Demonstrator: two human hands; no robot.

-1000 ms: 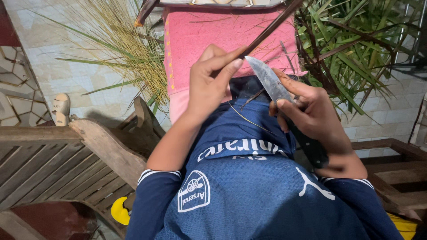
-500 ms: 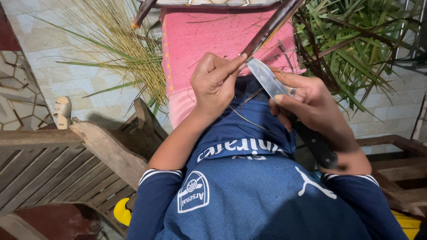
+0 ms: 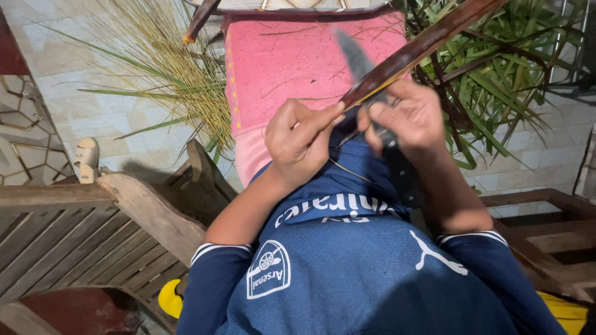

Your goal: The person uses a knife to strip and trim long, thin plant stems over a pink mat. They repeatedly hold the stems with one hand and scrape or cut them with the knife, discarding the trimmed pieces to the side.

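Observation:
My left hand [image 3: 302, 141] pinches the near end of a long dark brown palm stalk [image 3: 422, 46] that slants up to the top right. My right hand [image 3: 410, 118] grips a knife by its dark handle [image 3: 402, 174]. The grey blade [image 3: 355, 57] points up and away, blurred, and crosses the stalk just beyond my fingers. Both hands work over my lap, above a blue jersey [image 3: 347, 260] and a pink cloth [image 3: 292, 68] spread across my knees.
A wooden slatted chair [image 3: 93, 229] stands at the left, another wooden frame [image 3: 546, 217] at the right. Dry yellowish fronds [image 3: 167, 68] lie at the upper left, green leaves [image 3: 515, 74] at the upper right. The floor is pale tiles [image 3: 81, 118]. A yellow object [image 3: 169, 299] shows by my left elbow.
The knife has swung from lying flat, tip left, across my lap to pointing up along the stalk. My right hand has risen closer to my left hand. The view has shifted slightly.

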